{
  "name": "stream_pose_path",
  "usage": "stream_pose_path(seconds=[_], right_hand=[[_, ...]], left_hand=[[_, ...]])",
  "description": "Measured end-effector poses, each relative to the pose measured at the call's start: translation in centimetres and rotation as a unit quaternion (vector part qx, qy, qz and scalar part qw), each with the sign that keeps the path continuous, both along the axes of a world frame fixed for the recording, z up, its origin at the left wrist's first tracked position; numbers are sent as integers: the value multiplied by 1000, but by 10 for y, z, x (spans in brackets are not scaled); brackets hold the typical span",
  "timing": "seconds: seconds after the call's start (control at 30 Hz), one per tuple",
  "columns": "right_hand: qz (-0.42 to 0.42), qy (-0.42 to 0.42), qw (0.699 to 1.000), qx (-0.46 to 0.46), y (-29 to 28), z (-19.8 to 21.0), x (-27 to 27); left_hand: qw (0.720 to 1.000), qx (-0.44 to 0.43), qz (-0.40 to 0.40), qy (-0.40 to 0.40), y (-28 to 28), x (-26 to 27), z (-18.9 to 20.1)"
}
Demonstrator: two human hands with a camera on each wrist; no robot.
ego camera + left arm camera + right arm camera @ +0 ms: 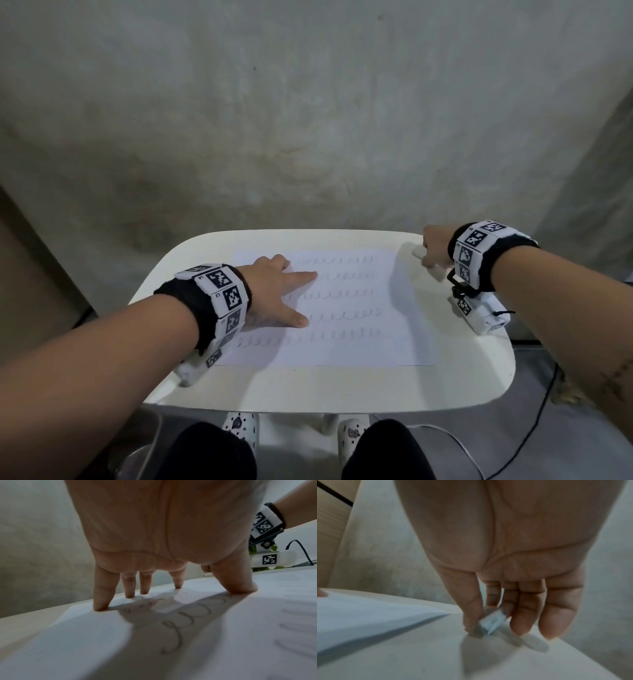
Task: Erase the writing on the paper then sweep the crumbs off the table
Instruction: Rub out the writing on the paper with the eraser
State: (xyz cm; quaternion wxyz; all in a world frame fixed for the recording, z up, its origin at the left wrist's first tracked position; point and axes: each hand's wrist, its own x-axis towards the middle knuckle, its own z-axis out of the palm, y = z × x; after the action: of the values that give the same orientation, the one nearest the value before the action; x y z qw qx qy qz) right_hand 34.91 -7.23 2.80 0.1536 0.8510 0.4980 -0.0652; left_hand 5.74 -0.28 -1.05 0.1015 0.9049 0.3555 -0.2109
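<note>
Nearest in the head view, the left hand (274, 287) lies on the lower-left part of the paper (342, 346), fingers spread and straight, tips pressing the sheet flat; the left wrist view shows the fingertips (101, 605) planted on the page with loops of pencil writing (173, 632) under the palm's shadow. This hand holds nothing; it pins the page.

The paper sits mid-frame on the white table (308, 387), its long axis running left to right. Five rows of looping writing (339, 313) follow that same axis and look untouched, so the erasing seems not yet begun.

Farther off, at the upper right of the table, the right hand (435, 250) is off the paper's right edge, curled over a small whitish eraser (418, 253). The right wrist view shows thumb and fingers (471, 615) pinching the pale block (493, 620) just above or on the tabletop; blur hides whether it has left the surface. Its long axis seems to point toward the frame's upper left in the head view, though it is mostly hidden.

The coming move turns on this: the writing lies left of the eraser, toward the frame's centre, and the right hand is the nearer to the row ends. It would likely carry the eraser leftward onto the sheet and rub along the rows, while the left hand keeps the page from creeping.
</note>
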Motion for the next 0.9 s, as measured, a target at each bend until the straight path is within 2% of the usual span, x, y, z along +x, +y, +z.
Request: stream_pose_path(seconds=[0.1, 0.23, 0.33, 0.43, 0.57, 0.9], right_hand=[[17, 23, 999, 19, -2, 8, -11], [75, 66, 991, 92, -2, 21, -33], [98, 118, 985, 79, -1, 24, -50], [138, 72, 986, 56, 2, 21, -62], [146, 6, 989, -7, 4, 8, -69], [138, -4, 989, -57, 23, 4, -65]], left_hand=[[1000, -9, -1, -1, -1, 2, 3], [1000, -6, -10, -10, -2, 16, 14], [999, -10, -32, -19, -3, 36, 26], [998, -34, -47, -19, -2, 52, 30], [998, -36, -43, -4, -1, 60, 18], [999, -37, -29, 9, 1, 60, 6]])
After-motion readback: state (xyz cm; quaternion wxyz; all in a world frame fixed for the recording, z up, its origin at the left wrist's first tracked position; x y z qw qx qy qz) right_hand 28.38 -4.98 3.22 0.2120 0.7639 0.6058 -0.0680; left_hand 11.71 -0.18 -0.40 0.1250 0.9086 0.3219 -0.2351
